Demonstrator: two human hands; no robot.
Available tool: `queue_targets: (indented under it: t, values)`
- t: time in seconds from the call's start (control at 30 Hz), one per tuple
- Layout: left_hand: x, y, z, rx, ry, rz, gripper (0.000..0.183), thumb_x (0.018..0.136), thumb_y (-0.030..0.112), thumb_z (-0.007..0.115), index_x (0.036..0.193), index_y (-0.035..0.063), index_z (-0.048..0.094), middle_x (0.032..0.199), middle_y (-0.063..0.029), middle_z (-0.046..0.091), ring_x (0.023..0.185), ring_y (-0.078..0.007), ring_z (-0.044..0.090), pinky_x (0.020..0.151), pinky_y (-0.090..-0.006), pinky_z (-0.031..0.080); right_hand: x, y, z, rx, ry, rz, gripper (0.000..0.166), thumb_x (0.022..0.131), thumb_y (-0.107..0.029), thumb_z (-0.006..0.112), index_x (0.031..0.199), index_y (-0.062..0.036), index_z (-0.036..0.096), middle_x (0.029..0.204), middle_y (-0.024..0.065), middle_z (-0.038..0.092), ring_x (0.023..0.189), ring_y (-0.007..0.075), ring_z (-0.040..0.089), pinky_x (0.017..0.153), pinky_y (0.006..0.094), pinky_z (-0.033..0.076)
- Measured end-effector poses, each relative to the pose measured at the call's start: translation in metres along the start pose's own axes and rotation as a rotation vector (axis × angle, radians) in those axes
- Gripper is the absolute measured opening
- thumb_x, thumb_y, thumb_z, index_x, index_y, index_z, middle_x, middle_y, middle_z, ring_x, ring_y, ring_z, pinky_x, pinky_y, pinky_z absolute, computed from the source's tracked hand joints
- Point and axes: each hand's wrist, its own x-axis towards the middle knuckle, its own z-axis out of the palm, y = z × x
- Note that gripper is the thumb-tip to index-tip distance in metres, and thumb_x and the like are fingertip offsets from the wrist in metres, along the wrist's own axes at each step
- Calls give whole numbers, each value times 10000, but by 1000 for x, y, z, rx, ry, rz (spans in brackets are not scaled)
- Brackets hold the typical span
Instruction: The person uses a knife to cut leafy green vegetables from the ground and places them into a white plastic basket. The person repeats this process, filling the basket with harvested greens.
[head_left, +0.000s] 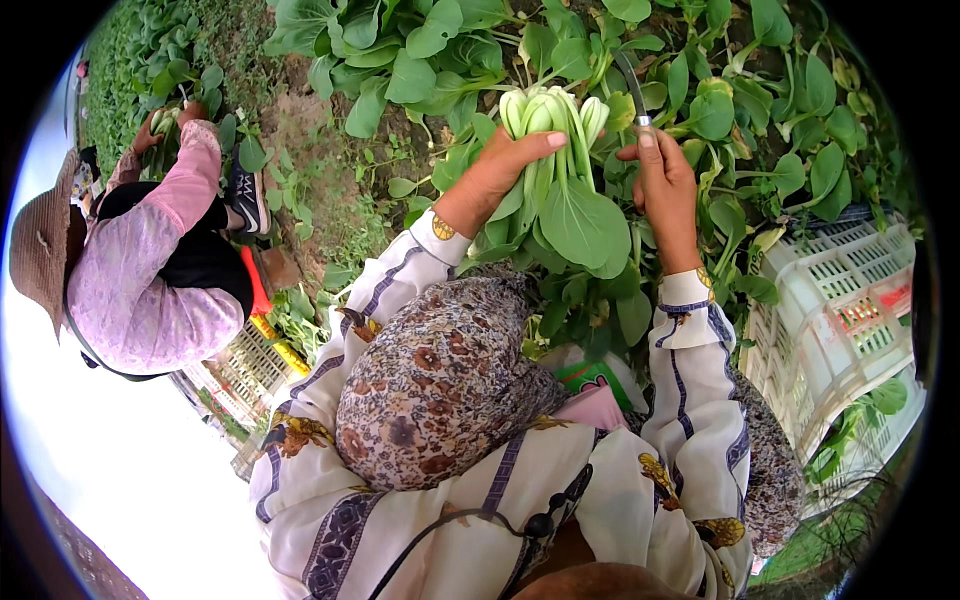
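My left hand (504, 171) grips a bunch of bok choy (559, 202), its pale cut stem ends upward and its green leaves hanging down over my lap. The thumb lies across the stems. To the right of the bunch, my right hand (664, 178) is closed around the handle of a curved knife (632, 84). The blade points up and away from me, apart from the held bunch, among the leaves of growing bok choy (712, 109). Most of the knife's handle is hidden in my fist.
More leafy plants (420, 60) grow ahead. At right stands a white plastic crate (817, 300), with greens below it. A co-worker in a brown hat (37, 240) crouches at left, holding greens near another crate (255, 360). Bare soil (300, 142) lies between us.
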Motion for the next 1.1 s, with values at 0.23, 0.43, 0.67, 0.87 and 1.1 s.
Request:
queue_targets:
  t: [0.23, 0.43, 0.67, 0.87, 1.1]
  values:
    - [-17, 43, -33, 489, 185, 91, 651, 706, 160, 726, 1273, 2, 446, 1087, -51, 576, 992, -119, 524, 887, -256, 400, 11, 34, 29, -409, -192, -288, 296, 887, -286, 538, 1036, -31, 555, 797, 186, 613, 703, 330, 597, 617, 355, 462]
    - [7, 14, -84, 720, 356, 69, 693, 690, 190, 743, 1259, -48, 428, 1052, -78, 591, 924, -139, 559, 809, -264, 446, 50, 63, 46, -468, -158, -279, 318, 915, -279, 514, 1112, -31, 541, 686, 64, 583, 597, 155, 547, 574, 289, 439]
    - [1, 1, -105, 532, 436, -101, 476, 713, 200, 731, 1097, -16, 552, 1000, -63, 602, 864, -137, 573, 757, -270, 455, 54, 73, 49, -277, -212, -185, 299, 922, -286, 490, 1092, -50, 557, 645, 56, 544, 512, 153, 467, 483, 281, 378]
    - [0, 2, -113, 456, 453, -105, 433, 722, 197, 719, 1082, 11, 565, 973, -48, 607, 842, -141, 579, 752, -275, 464, 60, 74, 51, -300, -237, -204, 298, 925, -289, 488, 1083, -49, 566, 614, 32, 539, 459, 111, 458, 453, 269, 376]
    - [1, 2, -112, 421, 446, -156, 442, 720, 193, 721, 1090, 8, 565, 981, -48, 609, 830, -146, 587, 751, -282, 471, 81, 74, 65, -605, -170, -357, 277, 893, -309, 497, 900, -37, 547, 701, 207, 582, 661, 406, 554, 585, 477, 420]
